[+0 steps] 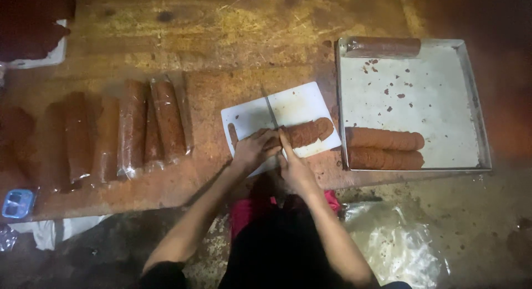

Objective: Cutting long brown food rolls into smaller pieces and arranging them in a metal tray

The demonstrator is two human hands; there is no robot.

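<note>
We judge the brown roll (303,133) on the white cutting board (296,107) soft and crumbly, best held at its uncut end. Our left hand (252,149) pinches that end; our right hand (293,166) closes its grip on the knife (270,113).

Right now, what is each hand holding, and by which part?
Both hands grip the brown roll on the white cutting board: the left hand at its near end, the right hand beside it. Whether either holds a knife cannot be told.
</note>
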